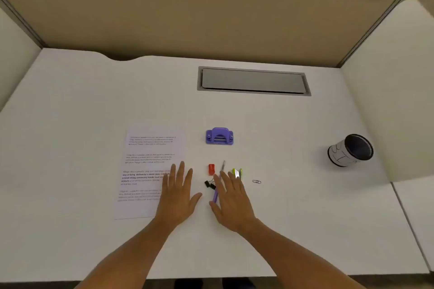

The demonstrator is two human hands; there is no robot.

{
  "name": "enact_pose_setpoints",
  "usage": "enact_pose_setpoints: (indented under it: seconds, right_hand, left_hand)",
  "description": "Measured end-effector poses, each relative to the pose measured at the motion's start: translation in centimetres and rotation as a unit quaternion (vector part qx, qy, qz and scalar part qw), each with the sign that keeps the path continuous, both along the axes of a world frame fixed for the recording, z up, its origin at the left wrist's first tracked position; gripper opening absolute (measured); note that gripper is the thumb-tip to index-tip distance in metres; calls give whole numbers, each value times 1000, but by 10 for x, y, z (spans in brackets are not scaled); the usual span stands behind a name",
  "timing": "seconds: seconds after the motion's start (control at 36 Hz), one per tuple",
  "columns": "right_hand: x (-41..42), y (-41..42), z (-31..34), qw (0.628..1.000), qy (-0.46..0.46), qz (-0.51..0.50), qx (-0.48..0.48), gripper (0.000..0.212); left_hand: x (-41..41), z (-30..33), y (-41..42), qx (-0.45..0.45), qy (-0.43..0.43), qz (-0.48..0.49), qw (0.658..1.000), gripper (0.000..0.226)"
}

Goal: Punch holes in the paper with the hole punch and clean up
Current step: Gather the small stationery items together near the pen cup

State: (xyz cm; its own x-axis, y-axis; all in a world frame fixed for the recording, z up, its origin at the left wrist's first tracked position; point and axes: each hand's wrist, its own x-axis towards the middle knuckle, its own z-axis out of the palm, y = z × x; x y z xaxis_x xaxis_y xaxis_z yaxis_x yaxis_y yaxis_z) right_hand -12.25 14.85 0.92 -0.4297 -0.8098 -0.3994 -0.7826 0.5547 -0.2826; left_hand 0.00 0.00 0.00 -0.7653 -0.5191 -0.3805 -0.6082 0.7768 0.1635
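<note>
Nearest, both hands lie flat with fingers spread and empty: the left hand (179,195) overlaps the near right corner of the paper (150,171), the right hand (231,199) sits among small desk items, over a purple pen (215,197). Beyond them the hole punch (219,136) stands untouched, straight ahead of the right hand and just right of the paper's far corner, long axis crosswise. The right hand looks slightly better placed to reach it.
</note>
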Motion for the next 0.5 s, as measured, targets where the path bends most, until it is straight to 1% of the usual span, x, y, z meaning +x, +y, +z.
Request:
enact_pose_setpoints:
  seconds: [0.06,0.19,0.25,0.33,0.5]
  right_hand:
    - [-2,-4,-5,1000,24,-3,-9,75]
    - [-5,-15,-17,993,106,29,-30,79]
    - [-9,-19,-23,991,123,44,-31,78]
    - [-13,-26,-31,990,125,58,-30,74]
    - [-15,-33,-44,992,118,47,-11,80]
  left_hand:
    - [-3,-3,3,-6,16,14,1000,99]
    - [-4,-18,11,-28,15,-18,999,90]
    - [-4,-23,13,-30,13,-18,999,88]
    - [-6,-31,14,-21,3,-17,1000,84]
    - [-2,-46,12,-22,4,-24,999,82]
